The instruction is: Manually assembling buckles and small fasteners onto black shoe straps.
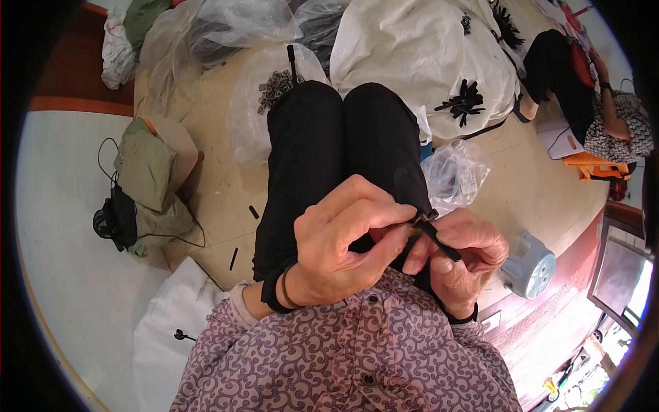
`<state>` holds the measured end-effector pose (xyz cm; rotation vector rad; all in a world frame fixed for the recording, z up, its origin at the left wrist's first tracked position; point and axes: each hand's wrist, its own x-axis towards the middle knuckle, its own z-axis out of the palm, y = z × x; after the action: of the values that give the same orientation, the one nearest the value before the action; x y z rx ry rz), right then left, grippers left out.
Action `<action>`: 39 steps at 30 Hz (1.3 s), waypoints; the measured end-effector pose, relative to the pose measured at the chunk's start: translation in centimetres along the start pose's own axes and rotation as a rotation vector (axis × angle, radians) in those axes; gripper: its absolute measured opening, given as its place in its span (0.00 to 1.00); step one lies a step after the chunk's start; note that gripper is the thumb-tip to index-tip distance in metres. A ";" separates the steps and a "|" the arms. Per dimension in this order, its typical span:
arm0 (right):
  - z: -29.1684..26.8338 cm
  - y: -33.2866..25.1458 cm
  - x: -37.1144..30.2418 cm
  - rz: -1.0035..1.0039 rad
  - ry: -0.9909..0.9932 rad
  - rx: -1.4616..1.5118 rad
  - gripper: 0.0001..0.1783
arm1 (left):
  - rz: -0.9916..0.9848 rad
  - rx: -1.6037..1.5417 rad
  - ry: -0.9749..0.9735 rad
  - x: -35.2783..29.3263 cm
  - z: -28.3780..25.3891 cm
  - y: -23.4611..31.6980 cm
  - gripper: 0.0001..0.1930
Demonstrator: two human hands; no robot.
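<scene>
Above my lap, my left hand point(347, 237) pinches a short black strap point(443, 242) near a small dark buckle point(427, 216). My right hand point(470, 250) grips the same strap, its fingers curled around the free end. The two hands are close together, with the buckle between them. Just past my left knee, a pile of small metal buckles point(276, 89) lies on a clear plastic bag point(247, 117). Another black strap point(292, 63) stands out beside that pile. Whether the strap passes fully through the buckle is hard to make out.
A white sack point(405, 55) spreads ahead, bearing a bundle of black straps point(468, 103). A crumpled clear bag point(456, 172) and a pale blue plastic stool point(532, 266) are to my right. Green cloth point(147, 168) lies left. Another person point(614, 127) sits at the far right.
</scene>
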<state>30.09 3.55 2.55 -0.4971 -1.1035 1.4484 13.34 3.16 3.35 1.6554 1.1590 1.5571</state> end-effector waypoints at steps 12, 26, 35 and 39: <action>0.7 -0.7 0.4 0.110 0.260 -0.226 0.09 | -0.236 -0.108 -0.097 0.0 0.1 -0.4 0.11; 0.3 -1.0 0.6 0.205 0.221 -0.404 0.09 | -0.055 0.311 -0.297 1.8 -0.9 -1.0 0.17; -0.7 -1.7 0.7 0.242 0.206 -0.264 0.11 | -0.416 -0.386 -0.385 1.1 -0.4 -1.1 0.13; -0.9 -2.2 0.7 0.323 0.220 -0.145 0.09 | -0.487 -0.581 -0.372 1.3 -0.3 -1.1 0.11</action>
<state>31.86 4.15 4.22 -0.9498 -0.9862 1.5513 12.79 4.76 2.99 1.1035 0.7389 1.0744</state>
